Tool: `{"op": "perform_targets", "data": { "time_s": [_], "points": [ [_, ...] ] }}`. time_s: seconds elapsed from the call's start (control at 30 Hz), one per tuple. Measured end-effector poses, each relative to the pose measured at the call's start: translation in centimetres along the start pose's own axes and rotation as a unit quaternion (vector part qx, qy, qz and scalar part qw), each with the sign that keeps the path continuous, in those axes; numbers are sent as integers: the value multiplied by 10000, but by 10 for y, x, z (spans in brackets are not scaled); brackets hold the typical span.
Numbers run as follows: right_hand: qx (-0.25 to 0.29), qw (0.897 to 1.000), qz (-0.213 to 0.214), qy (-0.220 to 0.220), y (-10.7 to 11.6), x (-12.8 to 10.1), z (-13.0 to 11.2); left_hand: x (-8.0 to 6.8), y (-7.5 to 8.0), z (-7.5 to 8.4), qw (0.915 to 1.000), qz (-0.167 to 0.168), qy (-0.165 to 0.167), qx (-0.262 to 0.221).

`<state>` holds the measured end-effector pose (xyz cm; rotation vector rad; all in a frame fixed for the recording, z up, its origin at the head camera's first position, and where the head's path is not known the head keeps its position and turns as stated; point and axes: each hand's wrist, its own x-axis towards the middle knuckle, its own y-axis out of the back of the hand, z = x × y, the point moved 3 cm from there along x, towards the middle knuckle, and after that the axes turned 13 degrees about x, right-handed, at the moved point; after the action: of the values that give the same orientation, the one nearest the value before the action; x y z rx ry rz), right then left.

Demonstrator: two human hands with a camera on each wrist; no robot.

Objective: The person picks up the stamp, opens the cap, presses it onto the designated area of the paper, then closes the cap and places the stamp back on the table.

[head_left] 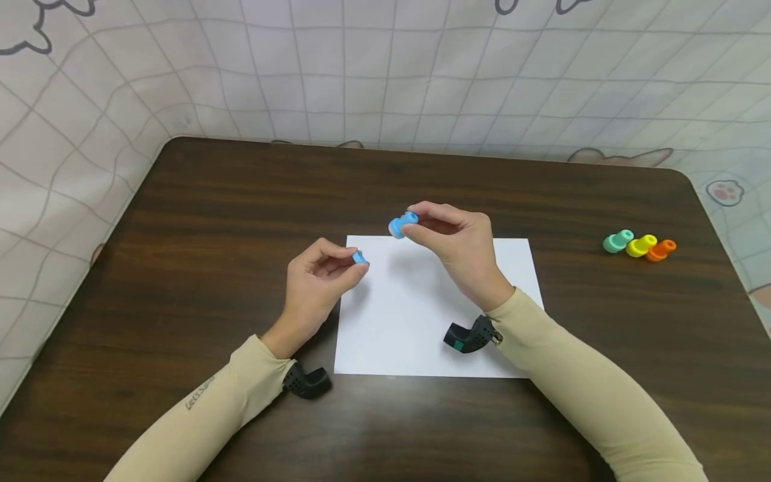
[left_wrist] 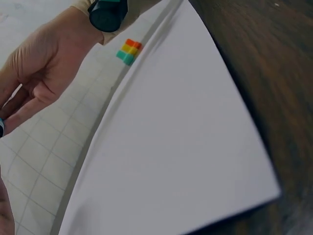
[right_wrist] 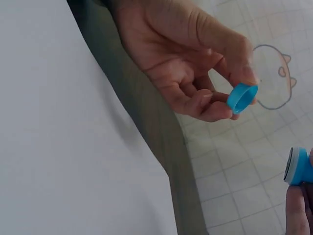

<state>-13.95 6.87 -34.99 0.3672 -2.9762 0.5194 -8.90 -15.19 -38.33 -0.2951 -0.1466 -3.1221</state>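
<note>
1. The step in hand looks to be the uncapped stage: the blue toy stamp (head_left: 402,225) and its small blue cap (head_left: 360,257) are apart, one in each hand.
2. The right hand (head_left: 460,248), near the centre of the frame, pinches the stamp's narrow handle between thumb and index finger. The wide end sticks out past the fingertips, toward the lower left of the frame.
3. The left hand (head_left: 319,288), left of centre, pinches the cap between thumb and index finger; its other fingers are curled in. In the right wrist view the cap's open side shows at the fingertips, and the stamp's dark face, ringed in pale grey, sits at the right edge.
4. Both pieces appear held up over the far left part of the white paper (head_left: 391,335), with soft shadows below the hands.
5. As a judgement, the next move calls for a steady pinch on the handle, with fingers kept off the bare face.
6. At the right of the frame, teal (head_left: 618,242), yellow (head_left: 641,246) and orange (head_left: 660,251) stamps lie side by side on the dark wooden table (head_left: 211,201).
</note>
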Motion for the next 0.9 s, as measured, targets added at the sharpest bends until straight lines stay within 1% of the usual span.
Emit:
{"op": "perform_targets", "data": {
  "time_s": [0.23,0.4,0.5,0.6,0.8,0.9],
  "points": [
    [-679,9976,17,-139,2,4,10,0,0,-5,9998,-7,179,-109],
    [-1128,9934,15,-201,5,7,22,-1,0,-9,9993,-121,324,-159],
    [-1349,9905,21,-253,6,8,26,-2,0,-9,9992,-171,342,-140],
    [-1442,9891,-7,-293,7,9,30,-3,0,-10,9992,-170,332,-115],
    [-1593,9865,-6,-378,9,10,35,-3,-2,-15,9987,-260,438,28],
    [-1733,9840,-87,-396,10,10,37,-3,-3,-16,9985,-285,469,47]
  ]
}}
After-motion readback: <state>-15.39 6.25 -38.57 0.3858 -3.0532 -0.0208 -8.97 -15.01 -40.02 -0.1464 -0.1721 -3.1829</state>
